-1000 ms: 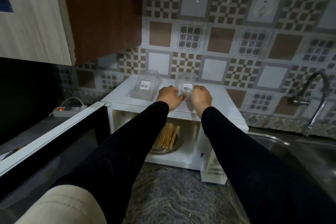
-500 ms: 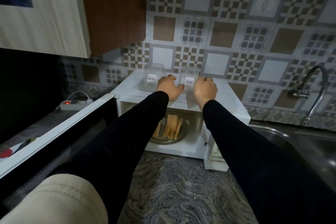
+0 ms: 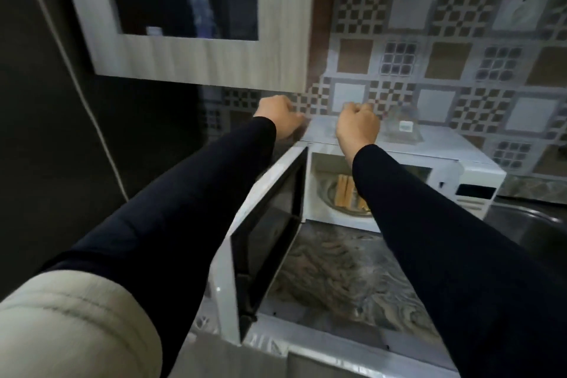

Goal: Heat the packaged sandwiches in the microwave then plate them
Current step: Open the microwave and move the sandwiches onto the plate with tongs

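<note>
Here, the left hand hangs curled into a loose fist at about ten o'clock from the open microwave, its door swung out toward seven o'clock. The right hand is also balled shut over the microwave's top, gripping nothing I can make out. Sandwiches stand on the glass turntable inside, while a clear empty package sits on top at two o'clock.
</note>
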Demonstrator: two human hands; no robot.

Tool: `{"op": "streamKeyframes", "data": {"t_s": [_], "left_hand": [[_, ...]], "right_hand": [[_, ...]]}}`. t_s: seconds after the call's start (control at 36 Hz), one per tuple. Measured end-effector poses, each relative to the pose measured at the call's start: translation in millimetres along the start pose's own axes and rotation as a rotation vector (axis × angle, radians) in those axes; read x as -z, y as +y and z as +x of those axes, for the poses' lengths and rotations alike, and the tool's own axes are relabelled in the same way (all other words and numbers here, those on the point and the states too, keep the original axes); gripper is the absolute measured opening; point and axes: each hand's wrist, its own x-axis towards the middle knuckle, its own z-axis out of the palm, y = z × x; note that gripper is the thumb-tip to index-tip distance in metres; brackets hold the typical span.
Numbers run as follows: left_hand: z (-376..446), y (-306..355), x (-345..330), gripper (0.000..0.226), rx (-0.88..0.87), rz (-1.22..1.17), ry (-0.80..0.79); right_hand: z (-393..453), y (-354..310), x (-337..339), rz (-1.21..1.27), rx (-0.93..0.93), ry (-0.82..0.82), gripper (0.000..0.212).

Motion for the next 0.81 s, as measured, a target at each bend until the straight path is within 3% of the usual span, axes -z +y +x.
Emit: {"op": "streamKeyframes", "data": {"t_s": [0.33, 0.58, 0.81], "left_hand": [[-82, -157, 94, 0.043, 0.270, 0.045, -0.018], [-88, -227, 101, 0.043, 0.403, 0.031, -0.004], [-79, -282, 81, 0.048, 0.479, 0.101, -0.112]], "right_hand": [[-135, -41, -120, -0.127, -0.068, -0.406, 0.050], [-166, -59, -196, -0.188, -0.055, -0.533, 0.053], [-173, -31, -268, -0.201, -0.154, -0.594, 0.052]]}}
